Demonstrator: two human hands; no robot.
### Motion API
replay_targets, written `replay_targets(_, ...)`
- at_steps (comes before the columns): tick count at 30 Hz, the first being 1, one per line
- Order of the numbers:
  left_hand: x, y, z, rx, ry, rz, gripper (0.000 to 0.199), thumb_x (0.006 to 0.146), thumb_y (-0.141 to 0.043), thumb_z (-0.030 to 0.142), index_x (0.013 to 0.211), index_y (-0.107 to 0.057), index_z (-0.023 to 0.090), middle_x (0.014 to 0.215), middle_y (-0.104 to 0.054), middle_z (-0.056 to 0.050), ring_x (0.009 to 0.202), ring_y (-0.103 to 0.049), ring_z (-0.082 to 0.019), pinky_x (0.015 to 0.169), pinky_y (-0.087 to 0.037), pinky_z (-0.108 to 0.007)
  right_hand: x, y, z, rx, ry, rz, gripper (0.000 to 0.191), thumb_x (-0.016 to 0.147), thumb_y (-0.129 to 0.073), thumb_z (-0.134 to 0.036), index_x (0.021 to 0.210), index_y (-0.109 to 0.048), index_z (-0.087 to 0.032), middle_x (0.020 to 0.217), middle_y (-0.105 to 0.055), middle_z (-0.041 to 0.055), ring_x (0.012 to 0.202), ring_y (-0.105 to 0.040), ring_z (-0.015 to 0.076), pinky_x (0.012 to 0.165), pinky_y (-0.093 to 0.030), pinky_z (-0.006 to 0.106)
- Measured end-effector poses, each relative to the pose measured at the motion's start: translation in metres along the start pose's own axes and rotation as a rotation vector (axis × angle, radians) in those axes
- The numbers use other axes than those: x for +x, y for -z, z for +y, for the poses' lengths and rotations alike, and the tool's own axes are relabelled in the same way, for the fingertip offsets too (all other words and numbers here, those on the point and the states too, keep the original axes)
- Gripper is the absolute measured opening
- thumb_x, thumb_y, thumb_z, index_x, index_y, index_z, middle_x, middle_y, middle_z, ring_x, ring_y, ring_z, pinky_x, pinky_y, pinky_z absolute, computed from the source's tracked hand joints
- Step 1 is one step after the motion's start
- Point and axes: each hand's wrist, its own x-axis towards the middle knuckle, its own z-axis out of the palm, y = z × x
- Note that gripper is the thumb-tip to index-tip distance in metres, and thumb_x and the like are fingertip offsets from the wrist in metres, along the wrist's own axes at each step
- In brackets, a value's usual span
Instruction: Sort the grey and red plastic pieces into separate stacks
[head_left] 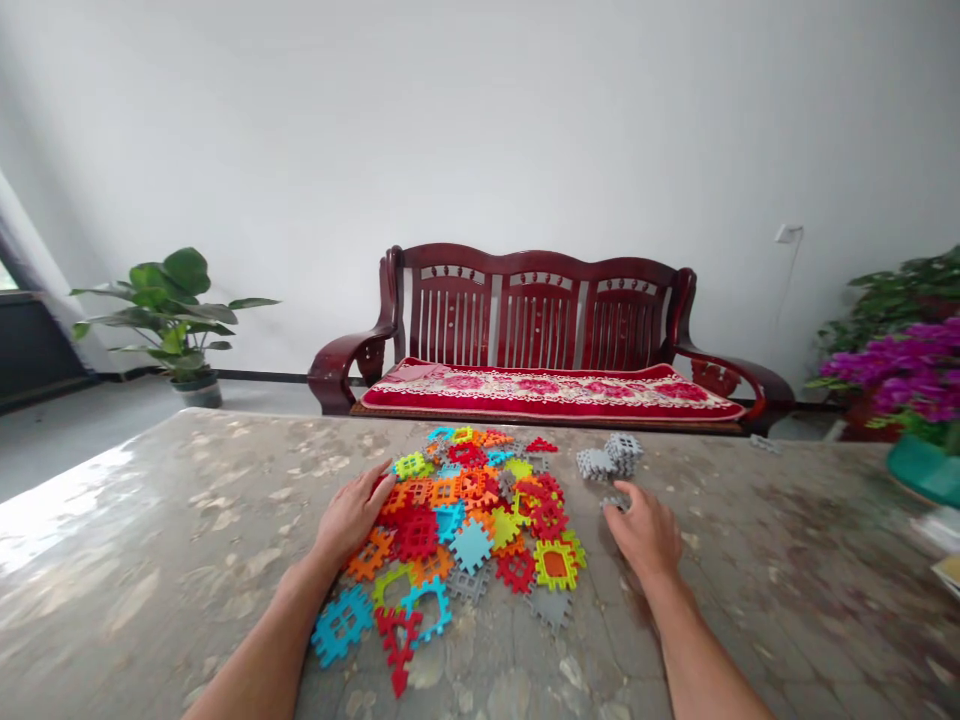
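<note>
1 grey piece (616, 503) is grasped by the right hand (648, 528); the left hand (355, 512) is released beside coloured pieces (471, 546). 2 stacks (624, 455) are noted near the bench's far edge (300, 424).

The only view looks from the person's head, above the near side of the table (180, 540), facing forward across it and somewhat down. The left hand (356, 510) and right hand (645, 530) are close below the lens; the bench (540, 262) faces it from farther off, before the wall (525, 120). The view spans from a potted plant (176, 310) to purple flowers (911, 365), though its stretched left edge is hard to read.
</note>
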Motion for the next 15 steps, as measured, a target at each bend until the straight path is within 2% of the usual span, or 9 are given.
replay_targets(3,0.003,0.001,-0.002,-0.109,0.033,0.031,0.068,0.090,-0.032,0.060,0.142,-0.047,0.018,0.142,-0.055,-0.009,0.129,-0.052,-0.027,0.110,-0.036,-0.040,-0.002,-0.007,-0.001,-0.050,0.068,-0.066,0.039,0.073,-0.060,-0.036,0.109,-0.069,-0.024,0.100,-0.070,0.0135,0.088,-0.062,0.0306,0.077,-0.046,0.043)
replay_targets(7,0.006,0.000,-0.006,-0.192,0.015,0.032,0.068,0.088,-0.038,0.061,0.141,-0.048,0.019,0.140,-0.057,-0.008,0.128,-0.053,-0.027,0.110,-0.037,-0.039,-0.006,-0.015,-0.009,-0.051,0.135,-0.050,0.040,0.076,-0.057,-0.031,0.114,-0.066,-0.023,0.102,-0.072,0.0113,0.087,-0.064,0.0282,0.077,-0.047,0.040)
replay_targets(11,0.009,-0.004,-0.013,-0.261,0.004,0.011,0.069,0.085,-0.043,0.063,0.139,-0.049,0.019,0.136,-0.060,-0.008,0.127,-0.054,-0.027,0.110,-0.038,-0.039,-0.005,-0.015,-0.010,0.073,0.166,-0.074,0.045,0.075,-0.057,-0.030,0.119,-0.062,-0.023,0.103,-0.073,0.0085,0.090,-0.065,0.0272,0.082,-0.048,0.039)
replay_targets(15,0.013,-0.010,-0.020,-0.369,0.019,-0.002,0.077,0.081,-0.050,0.066,0.139,-0.048,0.015,0.131,-0.063,-0.012,0.123,-0.057,-0.027,0.108,-0.041,-0.040,0.000,-0.010,0.002,0.225,0.182,-0.073,0.050,0.072,-0.058,-0.031,0.121,-0.060,-0.021,0.105,-0.072,0.0085,0.098,-0.063,0.0279,0.089,-0.048,0.042)
